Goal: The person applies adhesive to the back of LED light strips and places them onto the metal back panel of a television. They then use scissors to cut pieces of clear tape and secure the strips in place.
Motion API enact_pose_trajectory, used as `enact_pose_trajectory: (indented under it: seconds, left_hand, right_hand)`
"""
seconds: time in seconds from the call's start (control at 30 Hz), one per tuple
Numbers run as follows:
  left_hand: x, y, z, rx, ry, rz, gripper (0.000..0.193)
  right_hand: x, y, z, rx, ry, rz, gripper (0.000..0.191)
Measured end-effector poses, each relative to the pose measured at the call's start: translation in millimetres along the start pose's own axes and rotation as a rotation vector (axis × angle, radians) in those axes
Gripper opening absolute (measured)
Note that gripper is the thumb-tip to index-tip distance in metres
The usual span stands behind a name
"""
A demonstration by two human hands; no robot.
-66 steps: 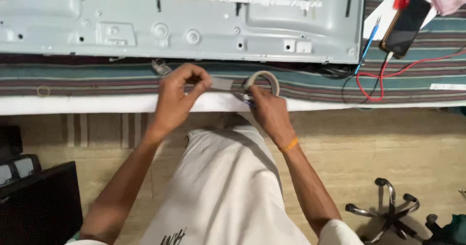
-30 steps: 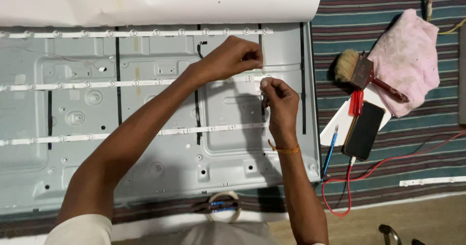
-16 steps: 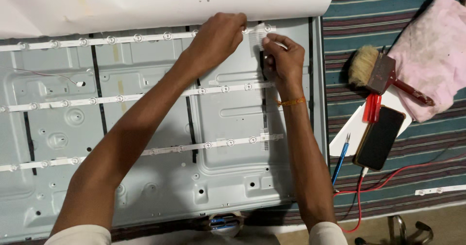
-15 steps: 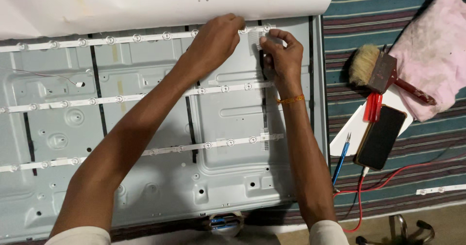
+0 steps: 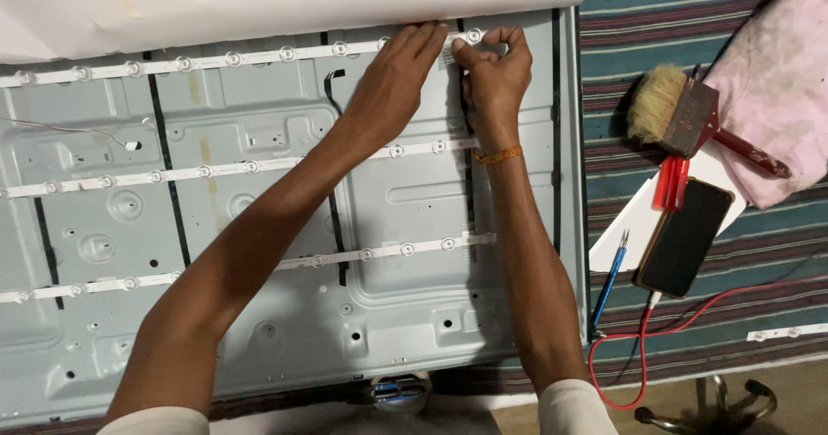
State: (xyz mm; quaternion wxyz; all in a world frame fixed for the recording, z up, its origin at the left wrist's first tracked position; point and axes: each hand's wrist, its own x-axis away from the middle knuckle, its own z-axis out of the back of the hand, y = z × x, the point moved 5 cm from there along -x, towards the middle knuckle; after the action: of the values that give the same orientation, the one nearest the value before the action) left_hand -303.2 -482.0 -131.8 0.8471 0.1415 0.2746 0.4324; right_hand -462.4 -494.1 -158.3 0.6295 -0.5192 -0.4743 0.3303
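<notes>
Both hands are working at the far right end of the uppermost LED strip (image 5: 259, 56), which is lying across the grey metal backlight panel (image 5: 259, 314) just near of the rolled-back white diffuser sheet (image 5: 259, 4). The left hand (image 5: 401, 68) is resting palm down on the strip with its fingers extended and held together, the fingertips pressing on the strip's end. The right hand (image 5: 493, 68) is positioned just to the right of it, fingers curled, with thumb and forefinger pinching a small pale piece at the strip's end; what this piece is cannot be determined. The fingertips of the two hands are nearly touching. An orange band (image 5: 498, 155) is sitting on the right wrist.

Two further LED strips are running left to right across the panel: a middle strip (image 5: 198, 172) and a near strip (image 5: 388, 251). Both forearms are crossing over them.

To the right of the panel, on the striped cloth (image 5: 621, 38), a paint brush (image 5: 681, 112) is lying beside a pink rag (image 5: 776, 73). Near of these, a dark phone (image 5: 686, 237) is lying on a white sheet (image 5: 630, 228), with a blue-handled pen-like tool (image 5: 610, 280) and a red wire (image 5: 655, 349) alongside. A roll of tape (image 5: 398, 390) is sitting at the near edge of the panel.
</notes>
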Motion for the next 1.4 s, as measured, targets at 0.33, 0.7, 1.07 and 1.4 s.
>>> enact_pose_trajectory:
  seconds: [0.33,0.7,1.07,1.4]
  left_hand:
    - [-8,-1,-20,-0.293,-0.091,-0.045,0.054]
    - [-11,-2,-24,-0.44,-0.115,-0.088,0.054]
    - [-11,-7,-18,-0.323,-0.102,-0.063,0.053]
    - [-11,-7,-16,-0.306,-0.125,-0.052,0.055]
  right_hand:
    - [2,-6,0,0.079,0.005,0.008,0.03]
    - [3,-24,7,0.414,-0.089,0.059,0.015]
    - [61,-22,-2,1.154,-0.188,1.014,0.047]
    - [78,-49,-6,1.161,-0.095,1.253,0.024]
